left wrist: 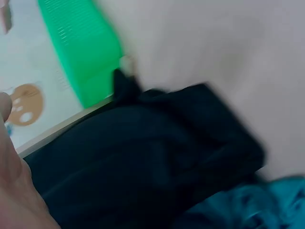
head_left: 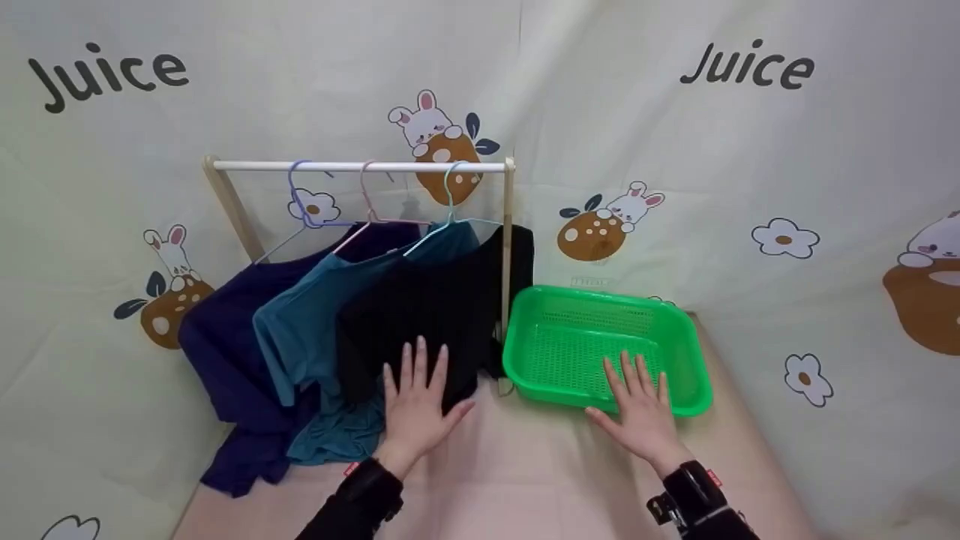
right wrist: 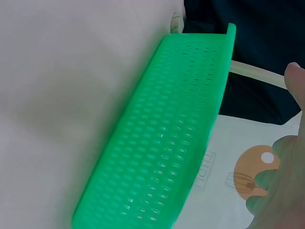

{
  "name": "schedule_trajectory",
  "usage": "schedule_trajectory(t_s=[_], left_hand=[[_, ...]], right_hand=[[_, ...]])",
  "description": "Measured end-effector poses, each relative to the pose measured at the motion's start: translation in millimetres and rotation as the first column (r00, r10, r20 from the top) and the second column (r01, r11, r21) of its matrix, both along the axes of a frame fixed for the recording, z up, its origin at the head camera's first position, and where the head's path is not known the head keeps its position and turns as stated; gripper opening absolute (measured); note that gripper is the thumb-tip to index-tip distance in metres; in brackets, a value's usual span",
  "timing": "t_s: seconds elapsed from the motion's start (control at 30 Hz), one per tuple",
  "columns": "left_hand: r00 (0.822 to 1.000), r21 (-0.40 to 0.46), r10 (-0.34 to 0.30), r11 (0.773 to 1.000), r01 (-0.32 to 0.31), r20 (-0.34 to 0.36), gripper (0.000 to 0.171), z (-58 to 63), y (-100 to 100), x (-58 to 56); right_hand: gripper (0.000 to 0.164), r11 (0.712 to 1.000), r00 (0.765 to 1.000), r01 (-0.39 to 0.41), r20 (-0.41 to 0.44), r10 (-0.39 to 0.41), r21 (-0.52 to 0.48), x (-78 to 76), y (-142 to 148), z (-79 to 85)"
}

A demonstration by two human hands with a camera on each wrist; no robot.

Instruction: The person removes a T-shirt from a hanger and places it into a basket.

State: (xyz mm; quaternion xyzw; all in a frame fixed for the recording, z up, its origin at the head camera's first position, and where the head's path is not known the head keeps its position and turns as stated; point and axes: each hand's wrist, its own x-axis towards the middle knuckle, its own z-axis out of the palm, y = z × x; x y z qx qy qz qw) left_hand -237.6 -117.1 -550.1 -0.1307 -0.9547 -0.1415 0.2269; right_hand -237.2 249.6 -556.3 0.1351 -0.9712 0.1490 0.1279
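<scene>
Three garments hang from a small rack: a navy one (head_left: 247, 322) on a purple hanger (head_left: 300, 196), a teal one (head_left: 300, 300) on a pink hanger (head_left: 365, 196), and a black one (head_left: 420, 300) on a light blue hanger (head_left: 450, 196). My left hand (head_left: 416, 409) is spread, fingers straight, and overlaps the lower black garment in the head view. Over the near rim of a green plastic basket (head_left: 525, 386), my right hand (head_left: 641, 420) also has its fingers spread. Neither hand holds anything. The right wrist view shows the basket's perforated side (right wrist: 157, 129).
The rack has a white rod (head_left: 255, 166) and wooden posts (head_left: 508, 270). Its right post stands close beside the basket. The pale pink table (head_left: 525, 495) runs up to a printed cloth backdrop (head_left: 615, 135). Navy and teal hems lie bunched on the tabletop at left.
</scene>
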Motion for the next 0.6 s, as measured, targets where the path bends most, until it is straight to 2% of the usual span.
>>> schedule_trajectory(t_s=[0.13, 0.37, 0.6], left_hand=[[1.0, 0.018, 0.0, 1.0, 0.0, -0.008, 0.091, 29.6, -0.4, -9.4], [1.0, 0.005, 0.013, 1.0, -0.012, -0.019, 0.091, 66.6, -1.9, -18.6], [0.994, 0.043, -0.006, 0.999, 0.011, -0.113, 0.086, 106.7, 5.5, -31.0]], right_hand=[[0.09, 1.0, 1.0, -0.006, -0.014, 0.005, -0.01, -1.9, 0.9, 5.6], [0.089, 0.999, 0.999, -0.036, -0.037, 0.035, -0.021, -3.3, 1.1, 9.2], [0.085, 0.994, 0.989, -0.061, -0.143, 0.049, -0.085, -6.2, -3.0, 14.1]])
